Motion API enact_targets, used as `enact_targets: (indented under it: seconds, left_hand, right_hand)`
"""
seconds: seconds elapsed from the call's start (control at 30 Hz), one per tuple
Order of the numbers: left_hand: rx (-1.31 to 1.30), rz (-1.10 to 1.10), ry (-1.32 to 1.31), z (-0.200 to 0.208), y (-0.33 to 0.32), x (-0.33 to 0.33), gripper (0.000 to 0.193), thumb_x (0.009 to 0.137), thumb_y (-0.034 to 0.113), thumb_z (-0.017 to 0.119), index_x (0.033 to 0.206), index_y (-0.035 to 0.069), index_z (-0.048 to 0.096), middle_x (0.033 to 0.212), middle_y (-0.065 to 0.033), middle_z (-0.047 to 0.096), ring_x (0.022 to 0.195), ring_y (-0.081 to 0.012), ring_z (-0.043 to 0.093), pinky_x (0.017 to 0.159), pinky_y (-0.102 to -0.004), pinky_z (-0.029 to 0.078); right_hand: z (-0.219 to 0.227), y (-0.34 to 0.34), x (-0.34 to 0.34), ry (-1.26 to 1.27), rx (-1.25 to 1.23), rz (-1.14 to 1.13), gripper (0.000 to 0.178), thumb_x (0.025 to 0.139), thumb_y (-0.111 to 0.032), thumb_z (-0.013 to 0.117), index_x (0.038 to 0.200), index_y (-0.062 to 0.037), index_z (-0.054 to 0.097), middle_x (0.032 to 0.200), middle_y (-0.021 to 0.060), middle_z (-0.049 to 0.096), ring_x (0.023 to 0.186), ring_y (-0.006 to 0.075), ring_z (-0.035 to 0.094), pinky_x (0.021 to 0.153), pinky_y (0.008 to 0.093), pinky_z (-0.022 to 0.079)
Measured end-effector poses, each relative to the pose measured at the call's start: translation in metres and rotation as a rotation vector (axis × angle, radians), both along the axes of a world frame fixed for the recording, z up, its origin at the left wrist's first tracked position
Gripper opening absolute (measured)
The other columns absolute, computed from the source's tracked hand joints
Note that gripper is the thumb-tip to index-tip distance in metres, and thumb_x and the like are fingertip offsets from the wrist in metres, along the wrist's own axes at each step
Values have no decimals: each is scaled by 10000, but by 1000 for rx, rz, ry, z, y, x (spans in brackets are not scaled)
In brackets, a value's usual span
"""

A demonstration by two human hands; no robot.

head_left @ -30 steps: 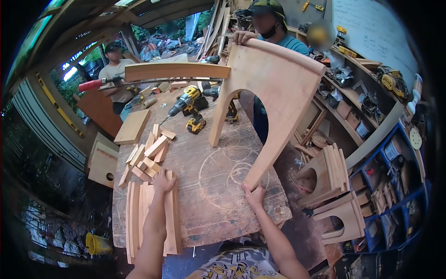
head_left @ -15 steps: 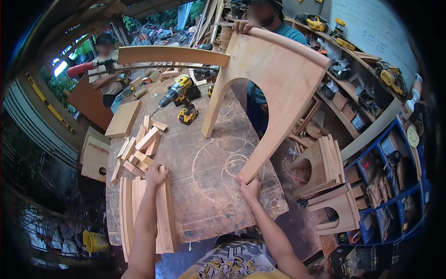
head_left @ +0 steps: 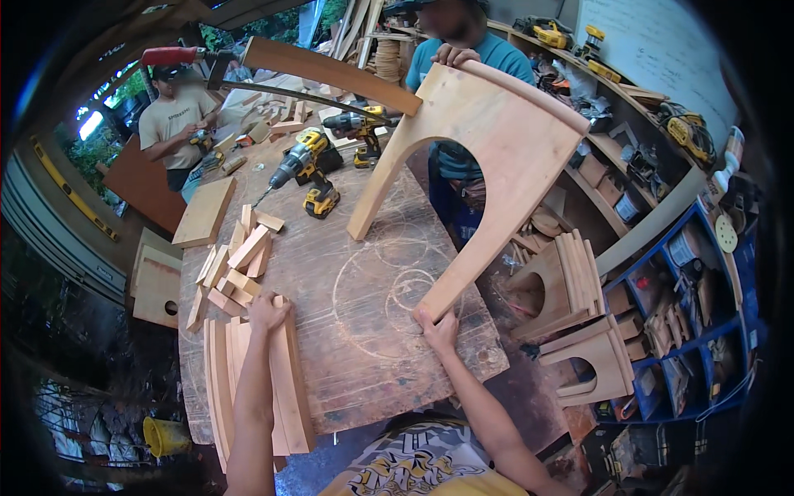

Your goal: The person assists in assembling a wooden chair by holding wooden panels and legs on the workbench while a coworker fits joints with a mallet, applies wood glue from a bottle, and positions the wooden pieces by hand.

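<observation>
My right hand (head_left: 439, 331) grips the lower end of one leg of a wooden arched panel (head_left: 504, 145), which stands tilted over the table. A curved wooden rail (head_left: 331, 76) juts left from the panel's other leg, with a red-handled bar clamp (head_left: 178, 56) along it. A co-worker's hand (head_left: 455, 55) holds the panel's top edge. My left hand (head_left: 270, 313) is closed over the near-left stack's end, on a curved wooden slat (head_left: 292, 380). Several small wood blocks (head_left: 248, 248) lie just beyond it.
Two yellow-black cordless drills, one nearer (head_left: 308, 165) and one farther (head_left: 361, 128), stand on the worktable (head_left: 372, 364). A square board (head_left: 205, 212) lies at its left edge. More arched panels (head_left: 591, 364) lean at the right, beside a blue shelf (head_left: 662, 347). Another person (head_left: 178, 124) stands far left.
The curved rail's free end and the clamp have swung upward. The co-worker has leaned in over the panel. My hands keep their holds, and the view has shifted slightly.
</observation>
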State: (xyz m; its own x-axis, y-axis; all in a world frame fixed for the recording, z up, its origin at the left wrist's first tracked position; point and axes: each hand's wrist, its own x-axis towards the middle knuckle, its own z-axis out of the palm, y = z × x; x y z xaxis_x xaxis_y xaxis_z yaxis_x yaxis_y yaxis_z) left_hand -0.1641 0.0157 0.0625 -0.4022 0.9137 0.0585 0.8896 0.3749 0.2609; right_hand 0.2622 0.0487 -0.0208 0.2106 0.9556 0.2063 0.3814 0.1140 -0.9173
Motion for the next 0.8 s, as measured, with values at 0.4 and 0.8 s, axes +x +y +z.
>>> enact_targets:
  seconds: [0.4,0.8]
  left_hand:
    - [58,9,-16,-7,-2,0,493,713,489,697,982,78,736,1039,-163,704,1082,-351,627,1027,-491,379]
    - [101,46,-12,-14,2,-4,521,703,507,703,989,75,752,993,-184,723,1038,-364,653,1056,-500,383]
  right_hand:
    - [6,-16,15,232,20,-36,581,768,-253,798,1220,9,544,1129,198,606,1070,371,585,965,460,440]
    - [16,-33,101,-627,-110,-186,409,976,-298,525,1292,-39,535,1203,195,572,1189,370,506,1017,496,374]
